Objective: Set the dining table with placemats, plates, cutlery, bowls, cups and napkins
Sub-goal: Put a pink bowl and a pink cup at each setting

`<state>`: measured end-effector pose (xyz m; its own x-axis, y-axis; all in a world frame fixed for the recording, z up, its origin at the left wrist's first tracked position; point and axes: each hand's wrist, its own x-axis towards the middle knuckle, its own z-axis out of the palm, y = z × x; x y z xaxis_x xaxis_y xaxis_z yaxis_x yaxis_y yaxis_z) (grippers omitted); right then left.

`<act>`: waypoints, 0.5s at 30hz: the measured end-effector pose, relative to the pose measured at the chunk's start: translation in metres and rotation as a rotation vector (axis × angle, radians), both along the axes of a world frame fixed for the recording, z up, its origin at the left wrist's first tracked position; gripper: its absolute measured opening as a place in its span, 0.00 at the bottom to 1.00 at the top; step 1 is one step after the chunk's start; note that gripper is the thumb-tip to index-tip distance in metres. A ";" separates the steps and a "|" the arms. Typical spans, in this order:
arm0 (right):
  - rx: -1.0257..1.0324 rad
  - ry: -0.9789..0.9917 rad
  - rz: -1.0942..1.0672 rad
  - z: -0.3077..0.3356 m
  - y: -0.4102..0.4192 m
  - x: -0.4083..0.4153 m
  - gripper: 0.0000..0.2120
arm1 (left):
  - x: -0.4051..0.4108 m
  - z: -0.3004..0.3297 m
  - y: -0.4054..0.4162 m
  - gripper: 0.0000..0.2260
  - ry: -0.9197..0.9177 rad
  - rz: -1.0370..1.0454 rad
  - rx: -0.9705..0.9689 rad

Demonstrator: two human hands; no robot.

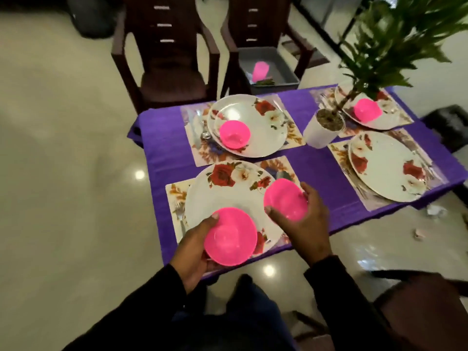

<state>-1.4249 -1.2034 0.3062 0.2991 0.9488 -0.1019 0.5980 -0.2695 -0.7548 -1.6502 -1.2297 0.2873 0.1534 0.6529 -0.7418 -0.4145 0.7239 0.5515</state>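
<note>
My left hand [196, 245] grips a pink bowl [230, 235] over the near edge of the closest floral plate [222, 196]. My right hand [307, 216] grips a second pink bowl [285, 198] just above that plate's right rim. The purple table [311, 165] has several floral placemats, each under a plate with cutlery beside it. A pink bowl [234, 135] sits on the far left plate [255, 122], and another [367, 110] sits on the far right plate. The near right plate [387, 165] carries no bowl.
A potted plant in a white pot [321, 130] stands mid-table, its leaves spreading over the far right setting. Two dark chairs stand beyond the table; one holds a grey bin [286, 72] with a pink cup [260, 70]. Another chair [417, 307] is at my right.
</note>
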 end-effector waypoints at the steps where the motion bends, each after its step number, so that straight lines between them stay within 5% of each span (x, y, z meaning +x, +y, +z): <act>1: -0.005 -0.093 0.059 -0.011 0.018 0.004 0.51 | -0.001 -0.002 0.003 0.18 -0.020 0.047 -0.015; 7: -0.003 -0.327 0.520 -0.084 0.100 0.030 0.54 | 0.026 -0.012 0.024 0.23 -0.046 0.306 -0.036; 15: -0.116 -0.191 0.807 -0.115 0.154 0.055 0.54 | 0.102 -0.013 0.041 0.19 -0.068 0.626 0.037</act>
